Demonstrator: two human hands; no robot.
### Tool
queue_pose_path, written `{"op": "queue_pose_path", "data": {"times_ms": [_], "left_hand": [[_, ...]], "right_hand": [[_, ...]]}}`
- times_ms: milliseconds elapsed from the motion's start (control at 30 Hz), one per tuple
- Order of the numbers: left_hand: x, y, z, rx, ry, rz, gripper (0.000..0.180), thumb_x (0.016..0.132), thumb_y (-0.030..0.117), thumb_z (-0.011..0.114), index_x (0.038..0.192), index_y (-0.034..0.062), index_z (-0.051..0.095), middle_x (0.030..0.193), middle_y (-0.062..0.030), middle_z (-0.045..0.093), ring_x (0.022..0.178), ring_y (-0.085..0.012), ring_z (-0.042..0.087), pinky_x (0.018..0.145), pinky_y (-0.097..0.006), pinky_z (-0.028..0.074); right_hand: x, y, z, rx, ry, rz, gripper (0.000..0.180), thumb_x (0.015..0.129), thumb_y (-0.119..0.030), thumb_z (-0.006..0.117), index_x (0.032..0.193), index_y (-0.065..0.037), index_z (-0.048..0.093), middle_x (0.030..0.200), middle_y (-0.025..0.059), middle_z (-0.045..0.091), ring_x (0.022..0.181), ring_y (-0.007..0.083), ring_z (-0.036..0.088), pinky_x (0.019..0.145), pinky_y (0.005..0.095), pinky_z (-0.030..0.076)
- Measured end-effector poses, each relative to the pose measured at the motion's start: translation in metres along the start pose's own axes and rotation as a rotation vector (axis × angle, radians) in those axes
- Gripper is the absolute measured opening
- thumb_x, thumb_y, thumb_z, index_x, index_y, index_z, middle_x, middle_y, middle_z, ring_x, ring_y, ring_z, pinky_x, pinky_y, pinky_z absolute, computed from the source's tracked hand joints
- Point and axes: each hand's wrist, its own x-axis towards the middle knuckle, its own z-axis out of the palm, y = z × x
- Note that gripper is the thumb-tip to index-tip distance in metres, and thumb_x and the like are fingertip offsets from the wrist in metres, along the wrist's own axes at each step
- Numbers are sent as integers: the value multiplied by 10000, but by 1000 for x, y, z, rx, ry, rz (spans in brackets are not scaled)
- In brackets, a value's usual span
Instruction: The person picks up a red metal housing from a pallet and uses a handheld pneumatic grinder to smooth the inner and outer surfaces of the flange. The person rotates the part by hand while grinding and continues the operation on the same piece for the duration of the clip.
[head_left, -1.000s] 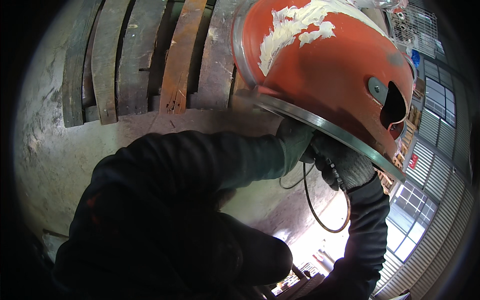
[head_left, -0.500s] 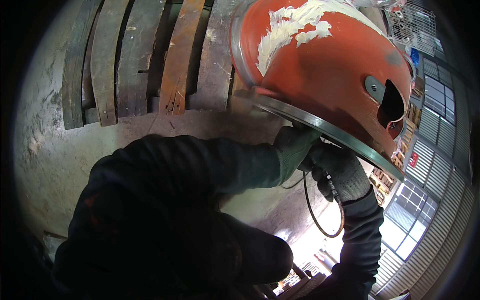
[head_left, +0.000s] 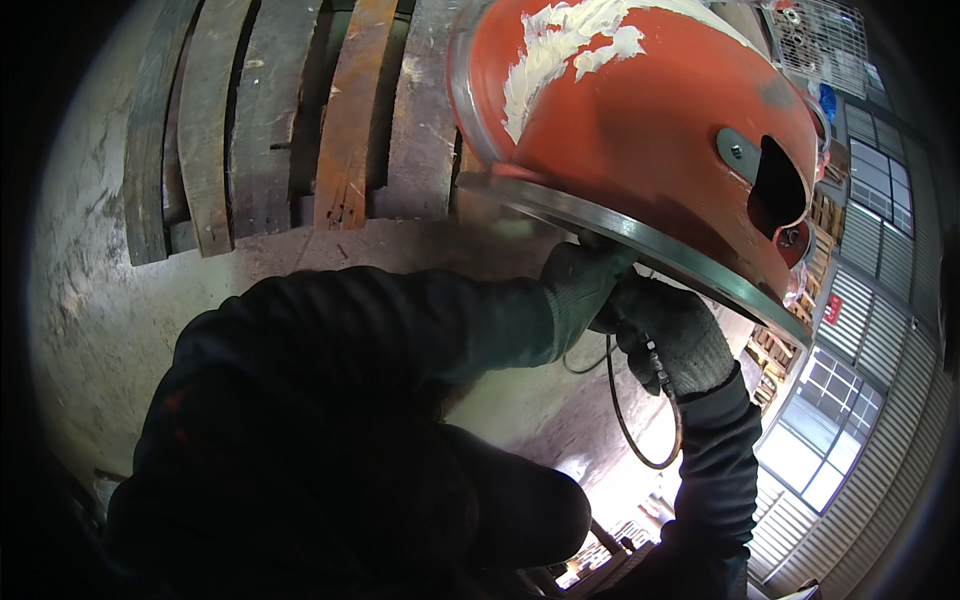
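A large red-painted metal casing [head_left: 640, 140] with a smeared cream-coloured coating [head_left: 555, 60] fills the upper middle. Along its lower side runs a bare steel flange rim [head_left: 640, 232]. My left hand [head_left: 582, 290], in a grey knit glove, is closed right under that rim, its fingertips hidden behind the edge. Beside it, my gloved right hand [head_left: 672, 335] is wrapped around a mostly hidden tool. A metal hose fitting [head_left: 656, 365] shows at this hand, and a thin dark hose [head_left: 625, 432] loops below it.
Worn wooden slats of a pallet [head_left: 270, 120] lie on the floor at the upper left. A round steel lug [head_left: 738, 150] and a dark oval opening [head_left: 778, 188] mark the casing's right side. A wire basket [head_left: 820, 45] stands at the far right, near corrugated walls and windows.
The casing sits slightly further left and higher in the picture, with a small shift of view. Both hands stay close together under the rim, and the hose still hangs in a loop.
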Motion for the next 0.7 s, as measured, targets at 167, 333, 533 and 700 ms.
{"op": "queue_pose_path", "data": {"times_ms": [167, 333, 533, 700], "left_hand": [[11, 5, -10, 2626, 238, 1071, 237, 1067, 212, 498, 1179, 38, 613, 1062, -113, 705, 895, -233, 701, 822, -385, 595], [15, -1, -23, 3064, 368, 1318, 214, 1021, 244, 588, 1092, 46, 631, 967, -99, 685, 779, -223, 695, 703, -393, 592], [2, 13, -13, 3090, 302, 1402, 249, 980, 320, 660, 1017, 75, 633, 875, -69, 644, 714, -194, 662, 629, -379, 552], [-16, 15, -3, 3233, 533, 1313, 295, 986, 352, 662, 1022, 63, 616, 914, -74, 650, 707, -223, 659, 616, -381, 543]], "right_hand": [[1, 1, -1, -385, -87, -246, 251, 1047, -267, 573, 1060, -29, 649, 765, 63, 617, 610, 170, 592, 499, 314, 462], [-9, 18, 5, 208, -152, 80, 256, 1062, -215, 505, 1231, -43, 590, 907, 77, 639, 632, 171, 593, 442, 315, 472], [-6, 61, 37, 340, -69, -63, 261, 1062, -177, 484, 1275, -42, 548, 904, 79, 639, 554, 156, 577, 368, 275, 433], [8, 100, 65, 42, 57, -303, 289, 1048, -267, 567, 1223, -36, 581, 752, 54, 598, 432, 138, 522, 370, 267, 390]]}}
